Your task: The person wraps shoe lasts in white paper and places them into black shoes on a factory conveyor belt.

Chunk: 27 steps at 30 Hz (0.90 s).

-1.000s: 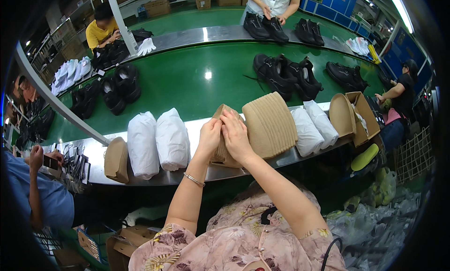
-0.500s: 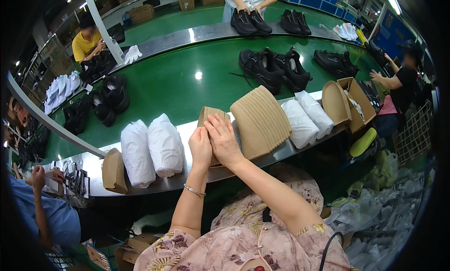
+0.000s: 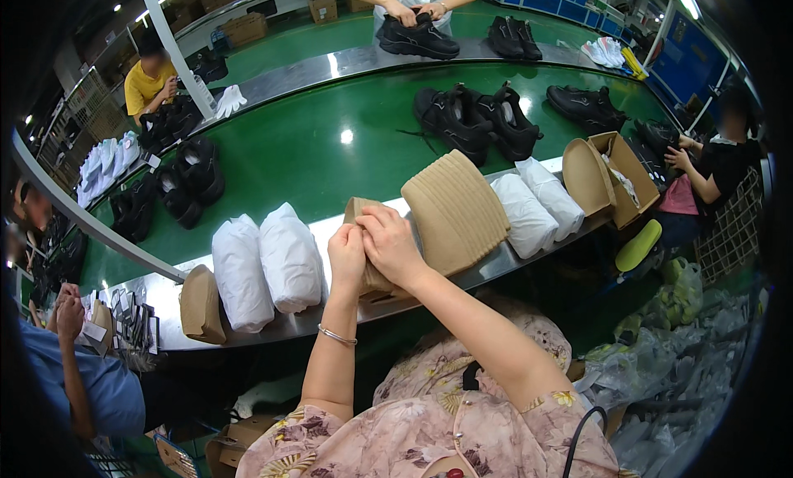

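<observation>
Between my hands, at the near edge of the metal ledge, is a small brown cardboard piece. My left hand has its fingers closed on its left side. My right hand lies over its top, fingers bent and gripping it. Both hands cover much of the piece, so its full shape is hidden. Just right of it stands a stack of curved brown cardboard pieces, fanned in layers. To the left of my hands lie two white paper-wrapped bundles, side by side.
A lone brown cardboard piece sits left of the bundles. To the right are more white bundles and an open brown box. Black shoes rest on the green belt. A slanted metal post crosses at left. Co-workers stand around the line.
My right hand's fingers, flatter before, are now bent over the cardboard piece. Both hands have shifted slightly. Across the belt, a person has turned and moved a black shoe leftward.
</observation>
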Available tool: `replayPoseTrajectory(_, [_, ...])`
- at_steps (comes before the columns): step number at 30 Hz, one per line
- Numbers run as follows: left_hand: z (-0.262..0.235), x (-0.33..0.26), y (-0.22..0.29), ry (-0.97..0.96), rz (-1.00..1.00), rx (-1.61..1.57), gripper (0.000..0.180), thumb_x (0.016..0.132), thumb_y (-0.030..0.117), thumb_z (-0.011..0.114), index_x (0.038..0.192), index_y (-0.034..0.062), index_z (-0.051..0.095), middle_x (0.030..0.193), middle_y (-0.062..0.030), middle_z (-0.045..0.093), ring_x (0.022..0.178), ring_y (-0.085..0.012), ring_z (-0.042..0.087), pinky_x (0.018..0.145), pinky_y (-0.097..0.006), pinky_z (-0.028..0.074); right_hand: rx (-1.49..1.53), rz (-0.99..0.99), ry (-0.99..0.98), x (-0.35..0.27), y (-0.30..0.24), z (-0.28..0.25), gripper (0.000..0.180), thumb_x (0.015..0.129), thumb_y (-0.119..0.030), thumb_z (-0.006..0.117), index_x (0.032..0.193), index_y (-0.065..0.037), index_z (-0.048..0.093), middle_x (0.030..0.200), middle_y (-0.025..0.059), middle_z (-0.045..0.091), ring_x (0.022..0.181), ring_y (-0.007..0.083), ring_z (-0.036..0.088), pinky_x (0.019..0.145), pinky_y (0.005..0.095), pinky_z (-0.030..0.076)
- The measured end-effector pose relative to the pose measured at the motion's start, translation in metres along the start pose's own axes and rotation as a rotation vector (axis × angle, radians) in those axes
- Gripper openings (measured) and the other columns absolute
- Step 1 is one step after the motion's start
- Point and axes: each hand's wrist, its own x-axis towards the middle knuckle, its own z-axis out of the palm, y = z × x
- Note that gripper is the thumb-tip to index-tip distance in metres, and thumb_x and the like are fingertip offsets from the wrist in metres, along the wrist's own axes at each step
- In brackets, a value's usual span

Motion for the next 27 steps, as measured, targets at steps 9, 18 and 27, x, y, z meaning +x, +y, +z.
replayPoseTrajectory(9, [0.005,-0.013,0.036,-0.019,0.034,-0.101,0.04,0.097,0.029,0.037,0.12,-0.0004,0.051,0.114,-0.0116,0.056,0.106,-0.0225,0.05,0.092,-0.032,0.04,0.275,0.452,-0.074,0.026,0.015,0.009,0.027,0.089,-0.028,0.049,0.106,-0.008,0.055,0.113,0.0114,0.054,0.107,0.0273,0.049,0.09,0.0377,0.039])
replayPoseTrajectory(18, [0.017,-0.028,0.045,0.041,0.107,-0.178,0.038,0.096,0.026,0.038,0.12,-0.0014,0.05,0.115,-0.0137,0.054,0.107,-0.0241,0.05,0.093,-0.033,0.039,0.189,0.404,-0.033,0.02,0.01,0.01,0.023,0.091,-0.027,0.044,0.106,-0.012,0.054,0.114,0.0064,0.054,0.109,0.0294,0.047,0.084,0.0468,0.04])
replayPoseTrajectory(27, [0.009,-0.04,0.058,0.13,0.049,0.017,0.037,0.096,0.023,0.037,0.118,-0.0045,0.049,0.116,-0.0219,0.053,0.108,-0.0298,0.05,0.093,-0.035,0.039,0.082,0.347,0.005,0.02,-0.002,0.012,0.021,0.09,-0.022,0.044,0.105,-0.01,0.054,0.108,0.0084,0.057,0.102,0.0304,0.05,0.084,0.0416,0.042])
